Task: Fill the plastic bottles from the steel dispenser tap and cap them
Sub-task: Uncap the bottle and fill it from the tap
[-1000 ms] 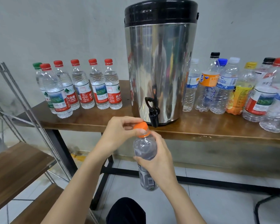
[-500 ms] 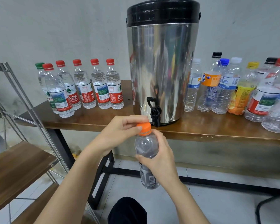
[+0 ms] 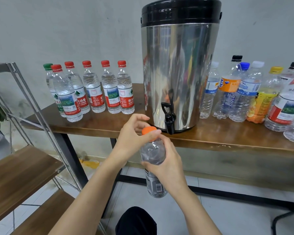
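Orange cap [image 3: 148,131] is pinched by the left hand [image 3: 130,137] atop a clear bottle [image 3: 153,154], which is gripped round its shoulder by the right hand [image 3: 169,164] at frame centre, held off the table edge [image 3: 227,143], just below the black tap [image 3: 169,120] of the steel dispenser [image 3: 178,73]. Tiled floor [image 3: 227,217] is seen beneath, and a shelf rack [image 3: 24,167] at lower left.

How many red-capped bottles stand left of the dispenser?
5 bottles on the table: one front-left, four behind it in a row running right to the dispenser. The green-capped bottle may hide more.
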